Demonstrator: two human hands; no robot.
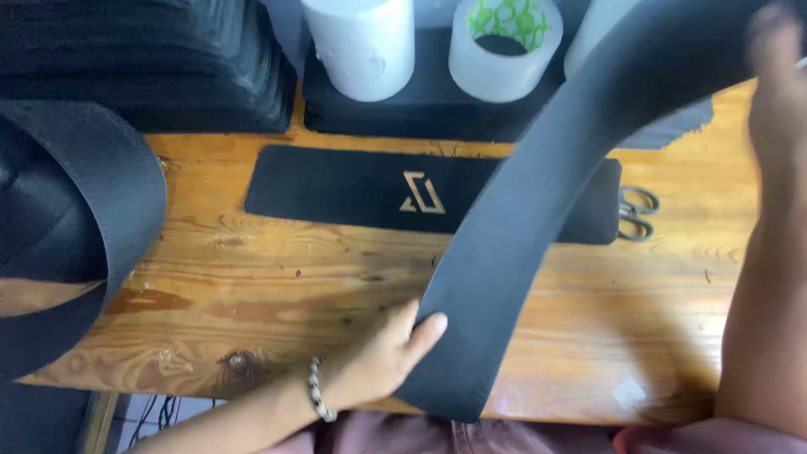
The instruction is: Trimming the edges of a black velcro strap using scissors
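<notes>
While I look down from my head camera, my left hand [382, 357] pinches the near end of a long dark strip [521, 210], thumb on top, fingers [424, 328] pressed together beneath. It arcs over the wooden tabletop [277, 286] toward my blurred right hand [777, 76], whose grip I cannot tell. Under it lie a black mat [336, 185] and scissors [639, 212]; tape rolls [504, 46] stand behind.

We're seeing a flat black mat [353, 187] with a pale angular mark lying on the wooden table [277, 277]. Scissors [637, 212] are sitting just right of it. At the far edge, a white roll [361, 46] and a clear tape roll [503, 50] are standing on a dark block [420, 105]. Black sheets [143, 63] are stacking up far left.
</notes>
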